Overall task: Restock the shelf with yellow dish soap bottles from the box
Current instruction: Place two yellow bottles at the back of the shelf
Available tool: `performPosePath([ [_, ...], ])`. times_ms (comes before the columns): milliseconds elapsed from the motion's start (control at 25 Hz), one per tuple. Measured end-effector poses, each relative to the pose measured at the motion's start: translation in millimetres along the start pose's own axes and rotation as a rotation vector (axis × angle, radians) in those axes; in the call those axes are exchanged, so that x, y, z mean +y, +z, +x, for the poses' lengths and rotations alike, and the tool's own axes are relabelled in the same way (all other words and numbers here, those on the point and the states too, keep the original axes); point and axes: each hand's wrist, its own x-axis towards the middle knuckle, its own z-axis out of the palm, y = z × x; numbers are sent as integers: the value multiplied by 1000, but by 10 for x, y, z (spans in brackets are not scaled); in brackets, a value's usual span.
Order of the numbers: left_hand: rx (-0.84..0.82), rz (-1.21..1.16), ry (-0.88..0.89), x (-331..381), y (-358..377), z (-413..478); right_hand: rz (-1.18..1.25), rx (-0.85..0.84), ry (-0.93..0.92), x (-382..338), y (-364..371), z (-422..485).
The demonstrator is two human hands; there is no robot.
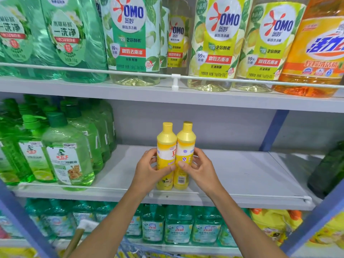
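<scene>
I have two yellow dish soap bottles side by side, touching each other, at the front edge of the middle shelf [242, 175]. My left hand [149, 170] wraps the left bottle [166, 146] from its outer side, thumb across the front of the label, fingers curled round the back. My right hand [197, 168] does the same on the right bottle [186, 144], thumb on the front near the seam between the two. So both hands are closed on a bottle each, pressing the pair together between them.

Both bottles stand upright, caps up, long axis vertical, and their bases look to be at or just on the shelf, right behind its front lip; I cannot tell for sure whether they bear their weight yet. They sit straight ahead of me, each held at mid-body, and neither hand is nearer than the other.

Taking the pair as my landmark: to its left, well apart, stands the block of green bottles [68, 161]. To its right and behind it the shelf is bare as far as the dark green bottle [329, 170] at the far right. What matters next, I judge, is that open depth behind the pair: the bottles can slide straight back, away from my hands, staying upright. The box is not in view.
</scene>
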Motion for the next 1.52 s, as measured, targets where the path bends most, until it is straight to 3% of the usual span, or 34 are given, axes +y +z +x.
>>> performPosePath([
  [200,-156,-57,-71,13,-149,84,-9,-38,28,6,-70,37],
  [320,-187,30,-39,13,-216,117,-77,-47,-28,3,-119,31],
  [600,-101,47,-36,-84,-95,18,-37,9,32,83,-54,-103],
  [800,-46,216,-1,-196,-7,75,-393,80,98,319,73,-89],
  [1000,-14,217,-47,-359,85,235,-310,37,188,403,-51,85],
  [1520,176,324,-140,-1096,518,1346,-355,214,191,1095,91,1265],
])
